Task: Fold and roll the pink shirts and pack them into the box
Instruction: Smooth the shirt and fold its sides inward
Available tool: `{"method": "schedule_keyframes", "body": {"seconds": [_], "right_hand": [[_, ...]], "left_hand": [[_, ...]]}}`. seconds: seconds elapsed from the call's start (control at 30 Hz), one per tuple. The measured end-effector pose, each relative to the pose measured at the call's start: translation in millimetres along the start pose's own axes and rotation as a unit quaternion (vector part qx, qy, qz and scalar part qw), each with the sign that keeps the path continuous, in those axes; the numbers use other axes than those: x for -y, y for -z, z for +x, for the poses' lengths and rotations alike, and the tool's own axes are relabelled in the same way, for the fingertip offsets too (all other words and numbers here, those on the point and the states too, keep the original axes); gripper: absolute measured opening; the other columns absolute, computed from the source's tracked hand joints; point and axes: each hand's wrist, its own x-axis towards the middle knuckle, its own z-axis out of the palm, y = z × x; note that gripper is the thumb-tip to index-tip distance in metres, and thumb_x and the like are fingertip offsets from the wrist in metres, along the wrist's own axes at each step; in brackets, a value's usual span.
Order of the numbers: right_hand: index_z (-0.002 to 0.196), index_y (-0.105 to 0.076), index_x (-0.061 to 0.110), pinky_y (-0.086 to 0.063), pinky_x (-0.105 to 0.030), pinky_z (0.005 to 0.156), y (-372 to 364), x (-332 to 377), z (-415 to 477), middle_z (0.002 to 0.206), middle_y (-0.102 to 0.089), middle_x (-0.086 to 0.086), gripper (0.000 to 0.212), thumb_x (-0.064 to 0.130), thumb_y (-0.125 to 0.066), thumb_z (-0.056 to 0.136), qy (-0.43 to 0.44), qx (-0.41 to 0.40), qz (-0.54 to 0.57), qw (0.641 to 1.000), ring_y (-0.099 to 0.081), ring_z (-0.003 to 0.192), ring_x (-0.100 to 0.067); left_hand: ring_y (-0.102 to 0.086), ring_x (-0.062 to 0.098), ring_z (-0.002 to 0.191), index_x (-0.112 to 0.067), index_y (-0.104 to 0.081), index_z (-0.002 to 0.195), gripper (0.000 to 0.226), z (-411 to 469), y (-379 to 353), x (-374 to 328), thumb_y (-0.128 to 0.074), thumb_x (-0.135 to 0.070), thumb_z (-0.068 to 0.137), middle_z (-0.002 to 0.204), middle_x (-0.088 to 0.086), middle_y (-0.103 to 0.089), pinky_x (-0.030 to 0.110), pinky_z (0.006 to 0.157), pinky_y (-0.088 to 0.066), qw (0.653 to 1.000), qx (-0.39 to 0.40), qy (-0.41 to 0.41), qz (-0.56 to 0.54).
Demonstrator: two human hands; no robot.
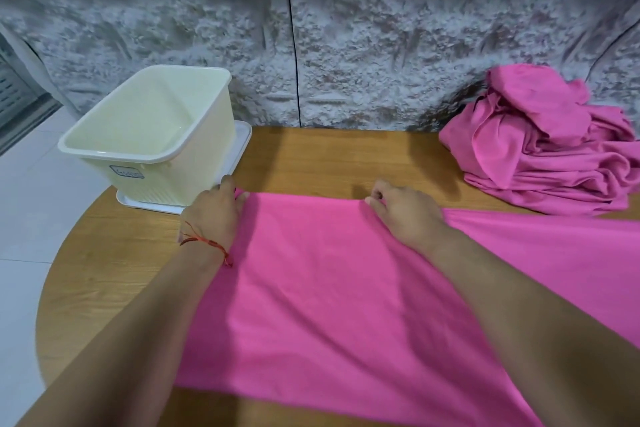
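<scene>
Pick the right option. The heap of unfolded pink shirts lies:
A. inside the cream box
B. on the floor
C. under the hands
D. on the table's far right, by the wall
D: the heap of pink shirts sits at the far right of the wooden table by the wall, apart from the cream box at the left.

left hand (213, 215): bare
left wrist (207, 255): thin red thread bracelet (199, 240), knotted (loose ends trail on its right side)
left forearm (138, 315): bare to the near edge
right hand (403, 215): bare
right forearm (502, 288): bare to the near edge
</scene>
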Motion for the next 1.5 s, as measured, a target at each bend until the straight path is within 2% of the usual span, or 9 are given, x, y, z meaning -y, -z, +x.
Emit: {"method": "schedule_keyframes", "body": {"seconds": [0.2, 0.33, 0.6, 0.67, 0.8, 1.0, 1.27, 1.4, 1.5], "right_hand": [[0.083, -0.046, 0.03, -0.045, -0.041, 0.086, 1, -18, -10, 0.076, -0.07, 0.005, 0.047, 0.075, -0.045, 0.096, -0.025, -0.065, -0.06, 0.996, -0.068, 0.078, -0.024], [0.068, -0.04, 0.024, -0.044, -0.039, 0.075, 18, -63, -15, 0.067, -0.061, 0.003, 0.056, 0.074, -0.05, 0.092, -0.027, -0.09, -0.096, 0.991, -0.065, 0.07, -0.027], [0.101, -0.064, 0.018, -0.047, -0.045, 0.076, 42, -66, -51, 0.1, -0.065, -0.006, 0.024, 0.041, -0.057, 0.101, -0.04, -0.157, -0.162, 0.973, -0.063, 0.096, -0.034], [0.109, -0.065, 0.024, -0.046, -0.045, 0.087, 30, -31, -73, 0.109, -0.064, -0.002, 0.023, 0.041, -0.052, 0.101, 0.001, -0.125, -0.096, 0.987, -0.06, 0.104, -0.03], [0.147, -0.05, 0.036, -0.038, -0.047, 0.114, -6, 10, -120, 0.155, -0.048, 0.008, 0.052, 0.057, -0.034, 0.102, 0.1, 0.011, -0.039, 0.994, -0.043, 0.142, -0.02], [0.164, -0.013, 0.047, -0.006, -0.045, 0.13, 22, -101, -127, 0.174, -0.006, 0.015, 0.079, 0.084, -0.016, 0.094, 0.03, 0.074, -0.069, 0.994, -0.002, 0.161, -0.013], [0.166, -0.012, 0.043, -0.009, -0.053, 0.128, 60, -216, -136, 0.174, -0.017, 0.005, 0.073, 0.073, -0.015, 0.099, -0.115, 0.064, -0.093, 0.987, -0.014, 0.16, -0.02], [0.164, -0.029, 0.03, -0.018, -0.061, 0.124, 69, -184, -143, 0.168, -0.031, 0.0, 0.059, 0.051, -0.027, 0.109, -0.203, 0.018, -0.165, 0.965, -0.026, 0.155, -0.025], [0.16, -0.04, 0.031, -0.027, -0.053, 0.123, 55, -124, -171, 0.166, -0.038, 0.0, 0.055, 0.049, -0.038, 0.108, -0.106, -0.026, -0.068, 0.992, -0.033, 0.153, -0.023]], "left_hand": [[-0.053, 0.027, 0.078, -0.026, -0.035, 0.096, 0.017, 2, -10, 10, -0.041, -0.038, 0.106, 0.092, 0.005, -0.062, 0.039, 0.054, -0.036, 0.999, -0.026, -0.016, -0.008], [-0.045, 0.024, 0.078, -0.021, -0.041, 0.098, 0.016, 2, -11, 9, -0.04, -0.033, 0.108, 0.092, 0.006, -0.06, 0.042, 0.055, -0.038, 0.999, -0.034, -0.01, 0.0], [-0.059, 0.031, 0.107, -0.012, -0.053, 0.124, 0.027, -26, 22, -49, -0.056, -0.015, 0.097, 0.117, 0.007, -0.059, 0.047, 0.083, -0.053, 0.985, -0.032, 0.012, 0.171], [-0.054, 0.031, 0.122, -0.016, -0.057, 0.129, 0.034, -55, 21, -90, -0.045, -0.029, 0.1, 0.13, 0.007, -0.06, 0.048, 0.096, -0.046, 0.991, -0.07, -0.066, 0.096], [-0.022, 0.023, 0.156, -0.035, -0.035, 0.157, 0.065, -127, 0, -148, -0.023, -0.065, 0.1, 0.167, -0.006, -0.03, 0.06, 0.122, -0.021, 0.985, 0.094, -0.139, -0.027], [0.004, 0.022, 0.16, -0.052, 0.004, 0.16, 0.081, -140, -7, -107, -0.005, -0.09, 0.089, 0.172, -0.015, 0.004, 0.064, 0.124, -0.004, 0.979, 0.132, -0.155, 0.023], [0.005, 0.03, 0.16, -0.055, 0.008, 0.158, 0.096, -142, -1, -105, -0.009, -0.102, 0.077, 0.173, -0.007, 0.004, 0.067, 0.123, -0.004, 0.98, 0.148, -0.129, 0.037], [0.004, 0.034, 0.159, -0.049, 0.007, 0.161, 0.1, -145, 8, -113, -0.005, -0.1, 0.076, 0.173, -0.003, 0.006, 0.069, 0.121, -0.006, 0.976, 0.181, -0.1, 0.068], [-0.007, 0.034, 0.159, -0.038, -0.013, 0.164, 0.085, -161, 14, -146, -0.013, -0.082, 0.09, 0.173, -0.001, -0.01, 0.07, 0.12, -0.016, 0.979, 0.129, -0.139, 0.074]]}}
